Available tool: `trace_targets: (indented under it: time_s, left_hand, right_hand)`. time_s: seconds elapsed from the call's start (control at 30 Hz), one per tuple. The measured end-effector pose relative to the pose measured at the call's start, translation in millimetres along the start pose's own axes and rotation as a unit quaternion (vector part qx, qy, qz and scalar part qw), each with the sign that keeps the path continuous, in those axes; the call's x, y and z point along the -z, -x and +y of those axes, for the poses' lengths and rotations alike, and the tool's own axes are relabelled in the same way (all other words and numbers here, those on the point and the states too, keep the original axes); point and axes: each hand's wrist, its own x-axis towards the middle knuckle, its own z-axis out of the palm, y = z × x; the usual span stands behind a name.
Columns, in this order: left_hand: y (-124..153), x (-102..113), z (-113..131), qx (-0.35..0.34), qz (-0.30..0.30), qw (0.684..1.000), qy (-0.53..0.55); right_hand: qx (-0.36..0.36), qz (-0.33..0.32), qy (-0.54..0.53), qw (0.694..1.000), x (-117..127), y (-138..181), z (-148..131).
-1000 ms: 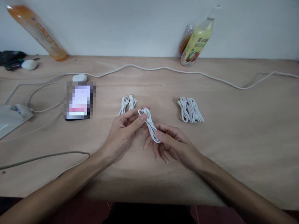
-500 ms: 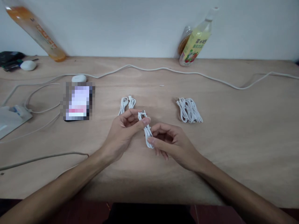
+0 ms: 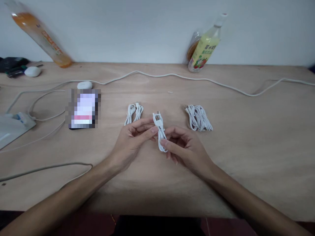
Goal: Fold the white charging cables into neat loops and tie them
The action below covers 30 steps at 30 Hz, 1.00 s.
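Observation:
A bundled white USB cable [image 3: 160, 132] is held above the table between my two hands, its metal plug end pointing away from me. My left hand [image 3: 137, 135] pinches it from the left, thumb near the middle of the bundle. My right hand [image 3: 183, 144] grips the lower loops between thumb and fingers. Just beyond my left hand lie two more coiled white cables [image 3: 138, 111], partly hidden by its fingers. To the right, a group of several bundled white cables [image 3: 199, 118] rests on the table.
A phone [image 3: 85, 109] with a lit, blurred screen lies at left beside a white earbud case [image 3: 84, 85]. One long white cord [image 3: 169, 75] crosses the table's back. An orange drink bottle [image 3: 41, 39] and a yellow-labelled bottle [image 3: 205, 49] stand by the wall.
The held cable has shifted slightly right and turned more upright, with its plug end now showing more. My left thumb has moved lower along the bundle. The view has tilted a little.

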Motion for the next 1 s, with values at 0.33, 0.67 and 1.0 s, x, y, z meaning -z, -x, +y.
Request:
trace_targets:
  time_s: [0.33, 0.67, 1.0]
  left_hand:
    - [0.7, -0.3, 0.7, -0.017, 0.001, 1.0, -0.016]
    - [0.3, -1.6, 3.8, -0.009, 0.007, 1.0, -0.015]
    - [1.8, -3.7, 7.7, -0.001, 0.035, 0.998, -0.051]
  right_hand:
    - [-0.029, -0.042, -0.012, 0.999, 3.3, -0.5, -1.9]
    - [-0.021, -0.061, -0.024, 0.998, 4.2, -1.8, 2.2]
    - [0.015, 0.019, 0.047, 0.999, -4.2, 3.0, 1.3]
